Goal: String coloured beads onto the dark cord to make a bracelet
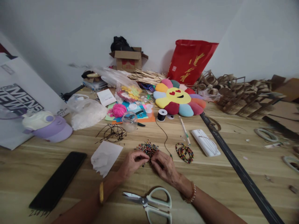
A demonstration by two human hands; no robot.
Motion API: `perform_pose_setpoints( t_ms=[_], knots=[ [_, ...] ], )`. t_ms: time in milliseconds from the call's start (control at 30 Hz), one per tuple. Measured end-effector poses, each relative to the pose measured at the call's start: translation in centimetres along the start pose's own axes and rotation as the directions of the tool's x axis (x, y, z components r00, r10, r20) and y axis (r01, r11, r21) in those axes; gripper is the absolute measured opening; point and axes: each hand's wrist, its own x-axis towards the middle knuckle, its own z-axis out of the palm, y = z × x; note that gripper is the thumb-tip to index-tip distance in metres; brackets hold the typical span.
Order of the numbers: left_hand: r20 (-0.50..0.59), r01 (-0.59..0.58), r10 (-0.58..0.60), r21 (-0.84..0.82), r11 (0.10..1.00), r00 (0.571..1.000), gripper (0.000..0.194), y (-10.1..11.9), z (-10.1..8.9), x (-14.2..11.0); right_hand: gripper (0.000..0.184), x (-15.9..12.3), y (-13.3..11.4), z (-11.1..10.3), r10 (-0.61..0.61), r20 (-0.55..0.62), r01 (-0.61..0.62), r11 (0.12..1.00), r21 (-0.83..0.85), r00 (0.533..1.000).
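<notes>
My left hand [132,163] is closed in a pinch at the near edge of a pile of small multicoloured beads [147,147]. What lies between its fingertips is too small to make out. Facing it, my right hand [165,166] is also pinched, its fingertips almost meeting the left ones. A black cord [166,137] runs from a spool [162,115] down to my right hand and disappears behind it. Strung bead bracelets [184,152] lie to the right of that hand. Scissors [149,200] with pale handles rest, blades apart, between my forearms.
Left of the beads are torn white paper [106,157], a black phone [58,180] and tangled dark cord [113,133]. Farther back stand a clear jar [130,121], pink yarn [118,110] and a flower cushion [178,98]. A white power strip [205,142] and dark bar [233,161] lie right.
</notes>
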Motion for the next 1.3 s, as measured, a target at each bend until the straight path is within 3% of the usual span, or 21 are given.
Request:
perform_pose_setpoints(
  t_ms=[367, 867, 1300],
  knots=[
    [0.002, -0.036, 0.036, 0.018, 0.999, 0.999, 0.007, -0.16, 0.12, 0.06, 0.013, -0.13, 0.23, 0.06, 0.005, 0.014, -0.005, 1.000, -0.006, 1.000],
    [0.047, 0.033, -0.033, -0.001, 0.999, 0.998, 0.009, 0.03, 0.18, 0.02, 0.013, -0.16, 0.23, 0.19, -0.010, -0.004, 0.010, 1.000, -0.017, 1.000],
    [0.050, 0.022, -0.022, -0.001, 1.000, 0.999, 0.008, 0.47, 0.11, 0.02, 0.012, -0.30, 0.46, 0.30, -0.009, 0.007, 0.009, 1.000, -0.002, 1.000]
  ],
)
